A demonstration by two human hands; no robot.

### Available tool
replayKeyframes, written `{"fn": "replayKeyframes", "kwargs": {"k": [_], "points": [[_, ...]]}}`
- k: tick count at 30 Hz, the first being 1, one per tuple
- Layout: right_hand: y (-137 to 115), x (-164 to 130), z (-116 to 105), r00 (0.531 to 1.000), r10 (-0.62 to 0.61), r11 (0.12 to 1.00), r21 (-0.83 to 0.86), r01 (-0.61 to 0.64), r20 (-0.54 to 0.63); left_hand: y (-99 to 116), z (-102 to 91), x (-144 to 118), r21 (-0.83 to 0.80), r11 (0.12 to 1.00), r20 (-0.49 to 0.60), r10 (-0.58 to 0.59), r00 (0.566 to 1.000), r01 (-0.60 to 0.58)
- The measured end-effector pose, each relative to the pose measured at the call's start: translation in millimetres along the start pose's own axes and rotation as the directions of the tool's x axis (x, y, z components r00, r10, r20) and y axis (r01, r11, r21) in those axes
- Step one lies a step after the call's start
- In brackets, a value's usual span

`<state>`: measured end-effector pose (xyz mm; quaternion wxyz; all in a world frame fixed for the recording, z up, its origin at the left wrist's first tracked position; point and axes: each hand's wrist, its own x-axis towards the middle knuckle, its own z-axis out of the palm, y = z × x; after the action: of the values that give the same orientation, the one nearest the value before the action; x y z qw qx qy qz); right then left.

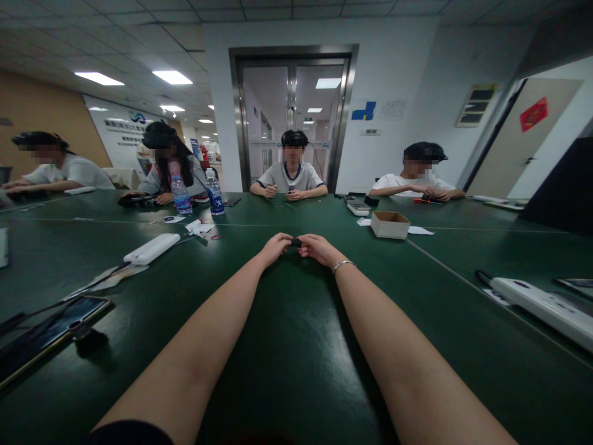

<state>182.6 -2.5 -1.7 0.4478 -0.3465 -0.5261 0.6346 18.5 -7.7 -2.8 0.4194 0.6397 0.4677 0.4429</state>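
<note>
Both my arms reach forward over the green table (287,346). Between my hands is a small black object (295,243), too small for me to tell its kind. My left hand (277,247) pinches its left end with the fingertips. At the other end, my right hand (319,248) has closed its thumb and fingers on it. A silver bracelet (343,266) circles my right wrist. The undersides of the fingers are partly hidden.
White power strips lie left (152,248) and right (546,306). A phone (50,334) rests at near left. Ahead are two bottles (215,193), paper scraps (199,227) and a small box (390,226). Several people sit across the table, one person (291,176) directly opposite.
</note>
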Motion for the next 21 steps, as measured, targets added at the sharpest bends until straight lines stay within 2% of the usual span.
{"fn": "replayKeyframes", "kwargs": {"k": [3, 7, 18, 21], "points": [[0.4, 0.4, -0.7, 1.000, 0.000, 1.000, 0.006, 0.000, 0.013, -1.1, 0.3, 1.3, -0.018, 1.000, 0.007, 0.004, 1.000, -0.004], [0.9, 0.9, -1.8, 1.000, -0.007, 1.000, 0.013, 0.007, 0.019, -3.5, 0.7, 3.4, -0.018, 1.000, -0.045, -0.015, 0.999, 0.014], [-1.7, -1.6, 0.8, 1.000, 0.001, 1.000, 0.000, -0.001, 0.013, 0.4, 0.3, -0.7, -0.019, 1.000, -0.009, 0.017, 1.000, -0.017], [-2.1, -2.6, 1.4, 1.000, -0.001, 1.000, 0.002, 0.001, 0.011, 1.5, 0.7, -1.1, -0.024, 1.000, -0.034, -0.002, 0.999, 0.002]]}}
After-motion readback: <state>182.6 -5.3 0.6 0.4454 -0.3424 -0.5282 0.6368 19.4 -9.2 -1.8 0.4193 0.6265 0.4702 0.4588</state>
